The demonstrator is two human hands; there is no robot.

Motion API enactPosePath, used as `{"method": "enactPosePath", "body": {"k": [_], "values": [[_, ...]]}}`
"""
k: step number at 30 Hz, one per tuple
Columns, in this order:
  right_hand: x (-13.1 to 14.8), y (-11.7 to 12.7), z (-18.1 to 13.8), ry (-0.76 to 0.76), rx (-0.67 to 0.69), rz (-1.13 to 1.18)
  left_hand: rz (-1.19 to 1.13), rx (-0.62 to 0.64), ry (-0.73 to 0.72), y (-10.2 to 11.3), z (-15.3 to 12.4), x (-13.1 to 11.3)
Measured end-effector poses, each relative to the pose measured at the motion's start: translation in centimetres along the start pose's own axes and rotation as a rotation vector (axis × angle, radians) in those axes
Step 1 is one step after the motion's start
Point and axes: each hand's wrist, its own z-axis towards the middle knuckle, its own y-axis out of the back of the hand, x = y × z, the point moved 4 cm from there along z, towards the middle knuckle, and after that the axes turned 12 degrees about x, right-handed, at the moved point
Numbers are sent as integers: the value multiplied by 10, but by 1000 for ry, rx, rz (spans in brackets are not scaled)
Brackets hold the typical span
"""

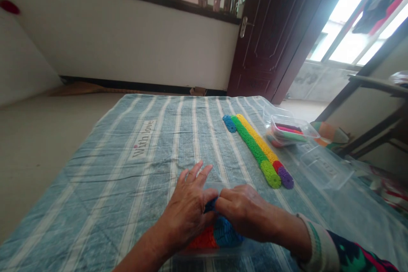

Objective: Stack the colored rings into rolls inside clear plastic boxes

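Both my hands meet low in the middle over a clear plastic tray that holds blue discs and orange discs. My left hand rests there with its fingers stretched forward and its thumb against a blue piece. My right hand is curled, pinching the same blue disc stack between the two hands. Farther back to the right lie long rows of green discs and yellow discs, with a few blue, red and purple ones at the ends.
A blue striped cloth reading "With love" covers the surface. A clear box with coloured pieces and an empty clear lid sit at the right. A dark door and a white wall stand behind.
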Motion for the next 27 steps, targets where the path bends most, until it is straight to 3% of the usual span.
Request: {"method": "enactPosePath", "body": {"k": [3, 7, 10, 13, 17, 27], "values": [[-24, 27, -2, -55, -115, 37, -7, 5, 5, 1, -2, -1], [-102, 59, 15, -308, -195, 27, -36, 8, 6, 3, -2, -2], [-170, 61, 42, -529, -50, -54, -49, -3, -5, 3, -1, -2], [-215, 49, 66, -621, 146, -106, -46, 19, -1, 1, 0, 0], [-241, 34, 83, -625, 216, -117, -58, 75, 42, -1, 1, 1], [-261, 25, 103, -627, 323, -142, -95, 72, 28, -4, -1, 1]]}}
